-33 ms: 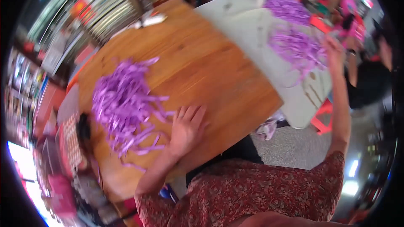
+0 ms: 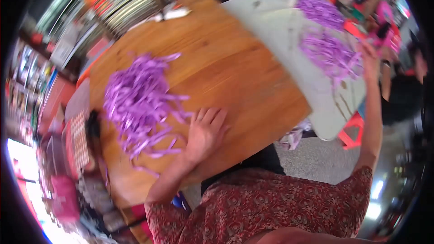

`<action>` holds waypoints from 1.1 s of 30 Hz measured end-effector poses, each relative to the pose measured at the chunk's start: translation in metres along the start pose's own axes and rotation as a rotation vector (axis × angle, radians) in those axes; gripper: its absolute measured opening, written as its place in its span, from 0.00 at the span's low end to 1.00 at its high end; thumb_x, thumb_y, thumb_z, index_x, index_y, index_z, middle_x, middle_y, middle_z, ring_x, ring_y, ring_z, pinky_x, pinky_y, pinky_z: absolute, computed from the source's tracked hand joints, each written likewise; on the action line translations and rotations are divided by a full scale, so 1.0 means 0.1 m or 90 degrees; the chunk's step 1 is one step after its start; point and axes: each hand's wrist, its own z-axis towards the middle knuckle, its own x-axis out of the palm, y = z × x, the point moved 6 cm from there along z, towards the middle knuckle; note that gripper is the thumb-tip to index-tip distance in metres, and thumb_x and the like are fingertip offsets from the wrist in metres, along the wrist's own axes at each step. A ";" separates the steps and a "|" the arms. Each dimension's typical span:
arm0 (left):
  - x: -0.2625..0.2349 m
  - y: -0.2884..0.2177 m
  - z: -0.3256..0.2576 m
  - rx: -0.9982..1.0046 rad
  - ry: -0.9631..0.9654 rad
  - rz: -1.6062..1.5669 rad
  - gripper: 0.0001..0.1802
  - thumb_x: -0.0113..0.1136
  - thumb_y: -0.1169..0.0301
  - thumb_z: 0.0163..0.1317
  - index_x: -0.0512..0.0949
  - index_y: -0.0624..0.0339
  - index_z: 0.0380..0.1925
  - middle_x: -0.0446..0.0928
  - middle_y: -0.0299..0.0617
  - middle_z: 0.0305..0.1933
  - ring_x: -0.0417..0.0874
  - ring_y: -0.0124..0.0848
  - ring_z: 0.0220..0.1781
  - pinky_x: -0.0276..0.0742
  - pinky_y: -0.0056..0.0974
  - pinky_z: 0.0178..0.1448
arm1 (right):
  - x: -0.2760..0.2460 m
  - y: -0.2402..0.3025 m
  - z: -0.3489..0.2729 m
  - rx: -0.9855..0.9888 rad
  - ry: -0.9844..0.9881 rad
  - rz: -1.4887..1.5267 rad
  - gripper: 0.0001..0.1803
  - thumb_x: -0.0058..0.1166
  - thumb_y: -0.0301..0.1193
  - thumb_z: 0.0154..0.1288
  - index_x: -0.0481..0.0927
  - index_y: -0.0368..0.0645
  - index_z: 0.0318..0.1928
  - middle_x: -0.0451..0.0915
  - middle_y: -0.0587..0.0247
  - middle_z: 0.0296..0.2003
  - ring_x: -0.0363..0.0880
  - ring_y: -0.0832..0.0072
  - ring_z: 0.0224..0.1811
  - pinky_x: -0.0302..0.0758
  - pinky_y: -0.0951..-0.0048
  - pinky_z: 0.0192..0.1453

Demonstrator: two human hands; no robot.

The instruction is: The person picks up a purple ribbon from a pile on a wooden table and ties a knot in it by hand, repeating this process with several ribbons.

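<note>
A loose heap of shiny purple ribbon strips [image 2: 138, 101] lies on the left part of the wooden table [image 2: 253, 90]. My left hand [image 2: 205, 132] rests palm down on the wood beside that heap, fingers stretched out, close to the ends of a few strips. My right arm reaches far out to the right. At its end my right hand [image 2: 370, 54] is by the edge of a second purple ribbon pile [image 2: 327, 54] on the white table [image 2: 271, 22]. Its fingers are blurred, so whether they grip a strip cannot be made out. A denser purple bundle [image 2: 318, 10] lies beyond.
A red plastic stool [image 2: 352, 131] stands by the white table's near end. Another person in dark clothes [image 2: 400, 95] is at the far right, near a bright pink item [image 2: 389, 27]. A white object [image 2: 176, 13] lies at the wooden table's far edge. Shelves line the left side.
The whole view has swung slightly, so the tables and ribbon piles appear a little further right. Both hands keep nearly the same places by the ribbons.
</note>
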 end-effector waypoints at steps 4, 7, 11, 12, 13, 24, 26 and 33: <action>-0.19 0.06 -0.08 -0.041 -0.033 0.061 0.21 0.67 0.71 0.49 0.76 0.65 0.45 0.76 0.48 0.45 0.76 0.46 0.48 0.71 0.49 0.52 | 0.07 0.01 0.25 -0.375 -0.056 -0.589 0.30 0.57 0.35 0.67 0.66 0.43 0.67 0.79 0.48 0.51 0.79 0.55 0.52 0.73 0.62 0.57; -0.39 0.21 -0.11 -0.064 -0.075 0.128 0.18 0.66 0.72 0.49 0.77 0.64 0.41 0.76 0.47 0.44 0.76 0.44 0.46 0.71 0.49 0.51 | 0.38 -0.25 0.17 -0.239 0.012 -0.401 0.25 0.56 0.33 0.66 0.71 0.44 0.63 0.78 0.50 0.54 0.78 0.57 0.55 0.73 0.64 0.59; -0.64 0.53 -0.23 -0.116 -0.126 0.180 0.13 0.64 0.78 0.50 0.79 0.63 0.39 0.79 0.47 0.41 0.79 0.47 0.43 0.72 0.48 0.48 | 1.21 -0.11 -0.47 -0.194 0.232 -0.296 0.20 0.56 0.28 0.66 0.76 0.41 0.58 0.79 0.53 0.53 0.78 0.58 0.56 0.73 0.66 0.59; -0.69 0.63 -0.27 -0.134 -0.138 0.189 0.13 0.63 0.79 0.50 0.79 0.62 0.38 0.79 0.47 0.40 0.79 0.47 0.43 0.72 0.48 0.48 | 1.44 -0.01 -0.73 -0.185 0.285 -0.249 0.18 0.57 0.25 0.65 0.77 0.40 0.55 0.80 0.54 0.51 0.78 0.59 0.55 0.74 0.66 0.58; -0.75 0.69 -0.32 -0.142 -0.167 0.218 0.11 0.63 0.80 0.50 0.79 0.62 0.36 0.79 0.47 0.39 0.79 0.47 0.42 0.72 0.48 0.47 | 1.61 0.22 -0.96 -0.282 0.316 -0.257 0.17 0.58 0.25 0.64 0.79 0.39 0.53 0.80 0.54 0.51 0.79 0.60 0.54 0.74 0.67 0.57; -1.01 1.22 -0.56 -0.261 -0.229 0.373 0.05 0.67 0.69 0.53 0.81 0.54 0.28 0.75 0.40 0.34 0.76 0.41 0.41 0.67 0.47 0.45 | 2.53 1.74 -2.36 -0.490 0.508 -0.085 0.12 0.62 0.24 0.57 0.81 0.38 0.42 0.80 0.60 0.45 0.78 0.61 0.44 0.73 0.63 0.49; -0.89 1.24 -0.52 -0.285 -0.190 0.401 0.08 0.68 0.63 0.51 0.81 0.53 0.27 0.74 0.39 0.32 0.75 0.41 0.41 0.65 0.48 0.45 | 2.59 1.84 -2.51 -0.545 0.531 -0.067 0.11 0.62 0.24 0.55 0.81 0.37 0.41 0.80 0.60 0.44 0.78 0.62 0.44 0.73 0.63 0.49; -0.61 1.50 -0.45 -0.364 -0.147 0.391 0.10 0.69 0.60 0.51 0.83 0.53 0.28 0.75 0.39 0.32 0.75 0.41 0.41 0.65 0.49 0.45 | 2.59 1.94 -2.66 -0.608 0.535 -0.080 0.11 0.62 0.23 0.54 0.81 0.37 0.39 0.79 0.62 0.43 0.78 0.64 0.44 0.73 0.63 0.49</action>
